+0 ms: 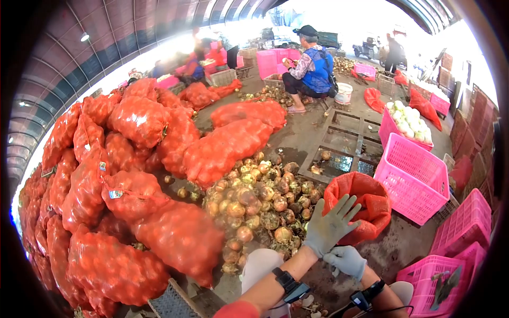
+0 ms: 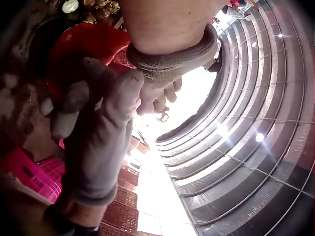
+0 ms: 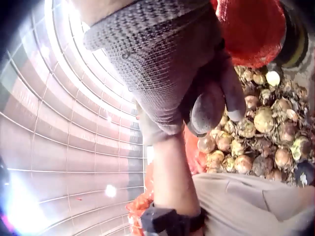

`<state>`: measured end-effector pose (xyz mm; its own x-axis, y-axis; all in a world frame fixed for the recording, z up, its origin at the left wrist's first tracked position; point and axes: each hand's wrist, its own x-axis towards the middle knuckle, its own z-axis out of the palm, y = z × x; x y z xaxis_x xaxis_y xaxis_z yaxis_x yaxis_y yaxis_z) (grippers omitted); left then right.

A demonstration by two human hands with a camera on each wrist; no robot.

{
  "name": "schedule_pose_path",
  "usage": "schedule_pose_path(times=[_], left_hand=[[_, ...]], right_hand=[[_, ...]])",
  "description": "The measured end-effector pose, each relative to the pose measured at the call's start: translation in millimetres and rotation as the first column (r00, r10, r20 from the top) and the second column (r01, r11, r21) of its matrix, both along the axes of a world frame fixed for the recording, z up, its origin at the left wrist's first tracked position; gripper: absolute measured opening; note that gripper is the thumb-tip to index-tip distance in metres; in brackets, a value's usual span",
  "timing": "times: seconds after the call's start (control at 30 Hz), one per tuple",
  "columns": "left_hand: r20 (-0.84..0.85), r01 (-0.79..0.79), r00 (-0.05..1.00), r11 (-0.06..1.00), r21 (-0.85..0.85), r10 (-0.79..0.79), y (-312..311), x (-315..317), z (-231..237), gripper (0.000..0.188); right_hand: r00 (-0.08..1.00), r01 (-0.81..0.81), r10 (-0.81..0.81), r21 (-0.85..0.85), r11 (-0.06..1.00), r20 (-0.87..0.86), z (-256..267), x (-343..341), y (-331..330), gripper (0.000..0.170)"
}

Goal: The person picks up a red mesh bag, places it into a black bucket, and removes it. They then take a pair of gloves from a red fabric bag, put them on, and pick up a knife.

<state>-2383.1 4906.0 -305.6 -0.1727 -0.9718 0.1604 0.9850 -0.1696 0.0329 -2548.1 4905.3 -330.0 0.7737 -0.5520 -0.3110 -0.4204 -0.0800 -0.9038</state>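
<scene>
My left hand [image 1: 331, 225], in a grey work glove, is held out with its fingers spread, overlapping the rim of an open red mesh bag [image 1: 371, 193] in the head view. Gloved as well, my right hand [image 1: 347, 262] has its fingers curled at my left wrist and pinches the cuff of the left glove [image 2: 170, 56]. The left wrist view shows the right hand's knuckles right against that cuff. Beyond the hands lies a heap of loose onions [image 1: 265, 199] with dry skins. In the right wrist view, the right hand's inner side is hidden in shadow.
Full red onion sacks [image 1: 175, 228] are piled at left. Pink crates [image 1: 413, 180] stand at right, one with peeled onions [image 1: 408, 123]. A metal frame [image 1: 344, 138] lies on the floor. A person [image 1: 310, 69] in a blue vest crouches ahead, near a white bucket [image 1: 344, 93].
</scene>
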Motion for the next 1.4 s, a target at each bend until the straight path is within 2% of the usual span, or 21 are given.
schedule_pose_path(times=[0.07,0.1,0.13,0.23,0.3,0.33,0.4,0.47,0.63,0.8,0.93,1.0,1.13,1.2,1.23,1.27,1.3,1.33,1.37,1.4], left_hand=[[-0.031,-0.001,1.000,0.994,-0.105,-0.002,2,3,9,0.078],[-0.035,-0.002,0.999,0.994,-0.108,-0.002,2,2,8,0.078],[-0.016,0.018,1.000,0.993,-0.116,-0.020,3,0,6,0.076],[0.003,0.057,0.998,0.992,-0.108,-0.057,5,-5,4,0.074],[0.007,0.087,0.996,0.992,-0.096,-0.086,6,-6,7,0.073],[0.004,0.102,0.995,0.988,-0.119,-0.102,8,-6,10,0.071],[-0.004,0.112,0.994,0.983,-0.148,-0.113,10,-5,10,0.070],[0.045,0.161,0.987,0.976,-0.146,-0.156,9,-4,8,0.067],[0.025,0.131,0.991,0.978,-0.162,-0.129,14,-7,11,0.066],[0.017,0.081,0.997,0.985,-0.154,-0.080,18,-7,12,0.065],[0.036,0.072,0.997,0.993,-0.092,-0.069,19,-4,6,0.066],[0.057,0.072,0.996,0.993,-0.090,-0.067,19,-4,2,0.066],[-0.004,0.123,0.992,0.981,-0.153,-0.125,20,-3,-10,0.058],[-0.016,0.144,0.989,0.972,-0.184,-0.149,16,-4,-15,0.056],[-0.352,0.281,0.887,0.954,-0.104,-0.299,13,-5,-23,0.057],[-0.651,0.429,0.662,0.900,-0.077,-0.371,8,-6,-31,0.057],[-0.866,0.567,0.351,0.817,-0.107,-0.357,3,-7,-36,0.058],[-0.967,0.672,0.004,0.717,-0.185,-0.253,-1,-6,-41,0.059],[-0.942,0.726,-0.328,0.618,-0.301,-0.072,-4,-5,-47,0.059],[-0.941,0.721,-0.330,0.624,-0.301,-0.072,-2,-4,-42,0.059]], right_hand=[[0.983,0.176,-0.178,0.070,0.982,0.035,5,-5,-10,0.033],[0.948,0.258,-0.278,0.140,0.956,0.154,10,-7,-12,0.036],[0.901,0.323,-0.347,0.131,0.937,0.259,10,-6,-15,0.044],[0.894,0.352,-0.349,0.043,0.935,0.282,2,-9,-24,0.051],[0.921,0.246,-0.302,0.231,0.941,0.247,11,-7,-14,0.057],[0.921,0.247,-0.303,0.232,0.941,0.246,10,-8,-14,0.057],[0.944,0.123,-0.163,0.154,0.980,0.287,8,-13,-18,0.059],[0.948,0.150,-0.188,0.160,0.976,0.256,1,-14,-18,0.060],[0.943,0.193,-0.237,0.197,0.961,0.233,9,-14,-11,0.061],[0.977,0.104,-0.133,0.170,0.980,0.167,16,-19,-17,0.058],[0.984,0.084,-0.108,0.164,0.983,0.142,14,-17,-15,0.055],[0.994,0.061,-0.072,0.131,0.989,0.079,18,-17,-12,0.053],[0.995,0.087,-0.092,0.137,0.987,0.031,20,-14,-6,0.048],[0.996,0.044,-0.041,0.032,0.999,-0.085,23,-15,-6,0.044],[0.996,0.039,-0.037,0.031,0.999,-0.087,22,-16,-7,0.044],[0.985,-0.041,0.021,-0.115,0.992,-0.174,21,-18,-10,0.042],[0.963,-0.129,0.060,-0.252,0.959,-0.263,23,-17,-11,0.039],[0.964,-0.127,0.059,-0.255,0.959,-0.258,27,-16,-9,0.039],[0.992,0.058,-0.075,-0.165,0.985,-0.101,36,-16,-4,0.037],[0.975,0.220,-0.219,-0.047,0.974,0.037,46,-16,-1,0.034]])
